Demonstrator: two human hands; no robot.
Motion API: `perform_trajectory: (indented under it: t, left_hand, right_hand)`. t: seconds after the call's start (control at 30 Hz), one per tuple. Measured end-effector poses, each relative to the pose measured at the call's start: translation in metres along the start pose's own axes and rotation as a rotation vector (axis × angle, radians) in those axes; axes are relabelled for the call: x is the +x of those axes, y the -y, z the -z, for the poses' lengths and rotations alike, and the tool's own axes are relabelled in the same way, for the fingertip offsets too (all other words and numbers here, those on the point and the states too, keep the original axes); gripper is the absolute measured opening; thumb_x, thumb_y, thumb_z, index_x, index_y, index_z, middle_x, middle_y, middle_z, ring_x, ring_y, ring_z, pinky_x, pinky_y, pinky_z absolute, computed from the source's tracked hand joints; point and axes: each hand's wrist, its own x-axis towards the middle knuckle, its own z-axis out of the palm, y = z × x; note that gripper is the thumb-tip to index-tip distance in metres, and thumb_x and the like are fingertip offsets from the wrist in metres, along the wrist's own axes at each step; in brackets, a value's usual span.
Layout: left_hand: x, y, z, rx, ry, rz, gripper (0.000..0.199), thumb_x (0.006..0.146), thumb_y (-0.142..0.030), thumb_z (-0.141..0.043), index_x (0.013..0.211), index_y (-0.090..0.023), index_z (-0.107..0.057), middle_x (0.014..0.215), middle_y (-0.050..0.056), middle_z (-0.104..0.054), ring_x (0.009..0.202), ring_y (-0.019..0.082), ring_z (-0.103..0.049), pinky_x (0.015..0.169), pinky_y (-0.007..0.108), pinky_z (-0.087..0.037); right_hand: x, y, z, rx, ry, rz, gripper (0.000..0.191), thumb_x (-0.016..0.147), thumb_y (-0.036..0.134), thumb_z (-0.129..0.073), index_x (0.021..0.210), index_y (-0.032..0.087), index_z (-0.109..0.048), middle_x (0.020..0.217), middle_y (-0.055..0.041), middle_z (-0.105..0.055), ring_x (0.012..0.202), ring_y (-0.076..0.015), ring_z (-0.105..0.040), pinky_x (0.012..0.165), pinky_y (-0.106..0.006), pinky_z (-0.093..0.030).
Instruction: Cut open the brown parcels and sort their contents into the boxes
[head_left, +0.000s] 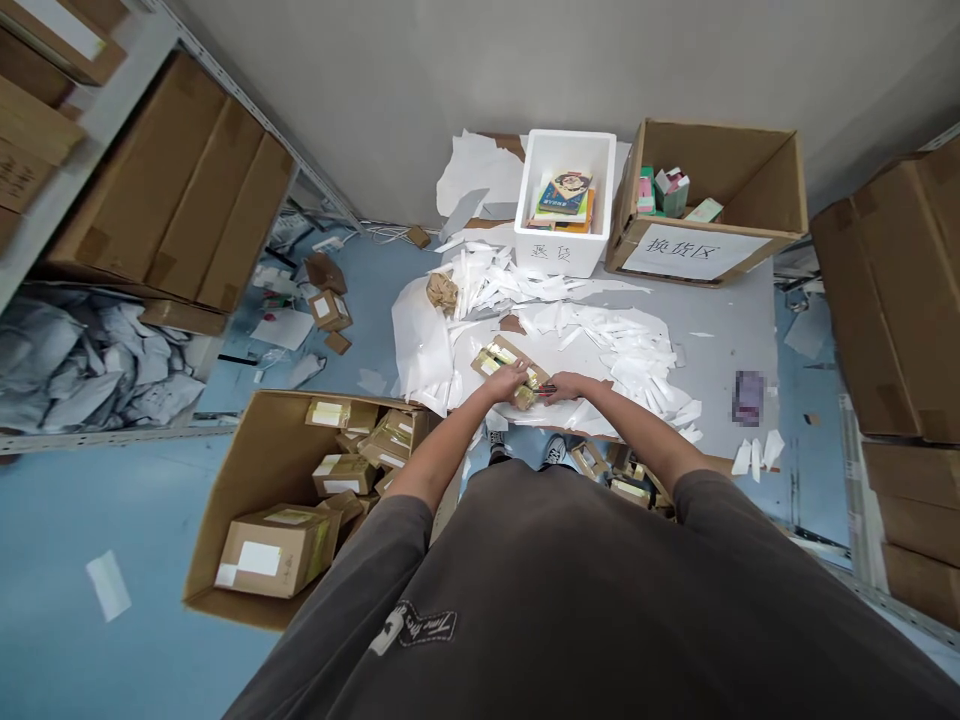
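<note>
My left hand (508,383) grips a small cardboard box (495,352) with yellowish tape on it, near the table's front edge. Just to the right, my right hand (566,387) is closed around a slim red-and-black tool (547,389). The tool's tip reaches the box's right end; whether it is a knife or scissors is too small to tell. Beneath and around both hands lie torn white paper strips (630,345).
Behind stand a white foam box (564,258) of books and an open carton (709,262) with small packages. A large carton (206,560) of parcels is on the floor at left. A pixelated purple item (748,398) lies at right. Shelves flank both sides.
</note>
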Motion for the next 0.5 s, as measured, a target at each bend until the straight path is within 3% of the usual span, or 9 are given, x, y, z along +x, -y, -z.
perform_trajectory:
  t: [0.1, 0.2, 0.3, 0.5]
  left_hand:
    - [-0.001, 0.007, 0.002, 0.006, 0.0, -0.01, 0.069, 0.057, -0.022, -0.103, 0.119, -0.02, -0.073, 0.171, 0.018, -0.045, 0.161, 0.04, -0.039, 0.126, 0.046, -0.041]
    - [-0.004, 0.014, 0.006, 0.004, -0.031, -0.004, 0.06, 0.062, -0.019, -0.099, 0.116, -0.018, -0.074, 0.168, 0.019, -0.049, 0.159, 0.039, -0.043, 0.124, 0.045, -0.043]
    - [-0.005, 0.019, 0.009, 0.016, -0.043, -0.001, 0.058, 0.064, -0.019, -0.098, 0.116, -0.018, -0.073, 0.166, 0.019, -0.051, 0.156, 0.039, -0.046, 0.123, 0.045, -0.044]
    - [-0.003, 0.002, 0.0, -0.02, -0.116, 0.057, 0.061, 0.071, -0.032, -0.098, 0.122, -0.018, -0.07, 0.164, 0.021, -0.052, 0.155, 0.04, -0.046, 0.122, 0.049, -0.044]
  right_hand:
    - [-0.008, -0.013, -0.003, -0.019, -0.075, -0.065, 0.032, 0.063, 0.034, -0.098, 0.069, 0.024, -0.069, 0.057, 0.0004, -0.062, 0.068, -0.0253, -0.069, 0.067, -0.031, -0.048]
    - [-0.035, -0.045, 0.0, -0.074, -0.078, -0.194, 0.028, 0.067, 0.033, -0.094, 0.066, 0.024, -0.068, 0.053, 0.0019, -0.058, 0.064, -0.0249, -0.068, 0.068, -0.032, -0.047]
    - [-0.06, -0.066, 0.003, -0.11, -0.114, -0.205, 0.024, 0.07, 0.029, -0.092, 0.069, 0.023, -0.069, 0.051, 0.0021, -0.057, 0.061, -0.0237, -0.066, 0.068, -0.03, -0.044]
    - [-0.056, -0.041, -0.02, 0.015, -0.18, -0.061, 0.017, 0.081, 0.033, -0.081, 0.078, 0.023, -0.067, 0.054, 0.0038, -0.058, 0.051, -0.0187, -0.057, 0.059, -0.027, -0.038]
